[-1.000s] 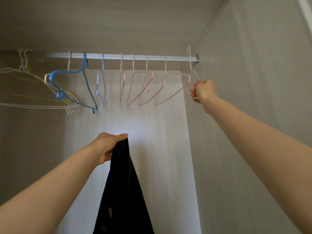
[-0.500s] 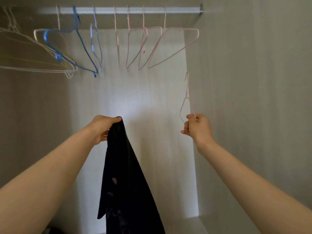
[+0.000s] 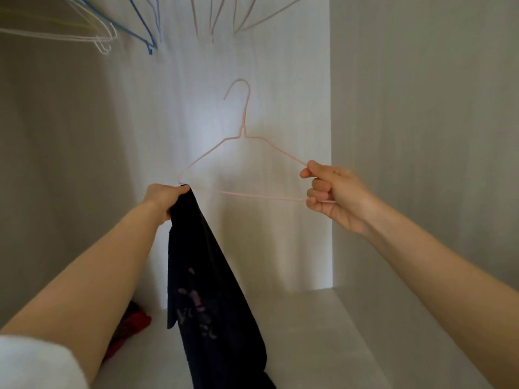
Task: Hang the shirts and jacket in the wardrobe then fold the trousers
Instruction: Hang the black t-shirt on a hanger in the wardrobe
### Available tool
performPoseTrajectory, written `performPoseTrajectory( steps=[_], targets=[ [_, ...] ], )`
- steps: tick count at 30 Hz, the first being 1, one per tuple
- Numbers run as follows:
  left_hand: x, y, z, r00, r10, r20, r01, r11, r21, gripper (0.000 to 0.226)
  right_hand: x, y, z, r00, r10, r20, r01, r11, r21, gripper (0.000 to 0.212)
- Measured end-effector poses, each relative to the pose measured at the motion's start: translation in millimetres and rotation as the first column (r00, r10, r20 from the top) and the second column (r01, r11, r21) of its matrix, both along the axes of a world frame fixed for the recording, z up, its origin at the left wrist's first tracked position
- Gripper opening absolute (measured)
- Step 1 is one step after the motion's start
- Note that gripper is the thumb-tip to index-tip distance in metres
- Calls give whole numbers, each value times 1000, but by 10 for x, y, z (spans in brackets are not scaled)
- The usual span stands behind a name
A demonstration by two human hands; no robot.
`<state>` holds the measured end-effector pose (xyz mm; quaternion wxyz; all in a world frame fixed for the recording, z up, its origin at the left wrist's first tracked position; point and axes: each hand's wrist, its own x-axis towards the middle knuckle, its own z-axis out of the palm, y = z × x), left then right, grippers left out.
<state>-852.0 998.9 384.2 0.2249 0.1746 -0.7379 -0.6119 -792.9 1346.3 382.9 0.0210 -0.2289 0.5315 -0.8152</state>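
My left hand [image 3: 163, 198] grips the top of a black shirt [image 3: 207, 290] with a faint pink print, which hangs down toward the wardrobe floor. A thin pink wire hanger [image 3: 243, 127] stands upright in front of the wardrobe's back wall, hook up. My right hand [image 3: 334, 192] pinches its right corner, fingers curled round the wire. The hanger's left corner sits right at my left hand and the shirt's top edge; whether it is inside the cloth I cannot tell.
Several empty wire hangers, among them white ones [image 3: 84, 35], blue ones [image 3: 140, 26] and pink ones [image 3: 224, 15], dangle at the top edge; the rail is out of view. A red garment [image 3: 132, 327] lies on the wardrobe floor [image 3: 323, 332] at the left. Wardrobe side walls close in left and right.
My right hand took a pink hanger off the rail, lowered it and turned it face-on beside the shirt. My view tilted down, so the rail left the frame. My left hand kept its grip.
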Motion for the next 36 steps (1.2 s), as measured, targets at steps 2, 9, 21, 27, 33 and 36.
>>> performPoseTrajectory(
  steps=[2,9,21,27,33,36],
  targets=[
    [-12,-125,-130,997,65,32,-63,996,-64,26,16,8,-15,1000,28,8,-28,999,24,22],
    [46,-444,-328,988,141,57,-133,983,-127,27,44,-13,-73,997,66,40,-70,992,109,20],
    [432,-471,-139,992,37,123,57,729,-682,35,53,-448,-397,997,70,-17,-63,965,254,27],
    [482,-193,-140,996,-80,-26,56,860,-508,37,104,-591,-532,999,49,-20,-43,970,241,32],
    [759,204,118,931,-305,-203,221,909,-353,32,120,-608,-753,997,23,67,-38,970,239,36],
    [866,447,337,873,-399,-282,308,898,-315,31,121,-644,-828,995,61,73,-71,989,129,37]
  ],
)
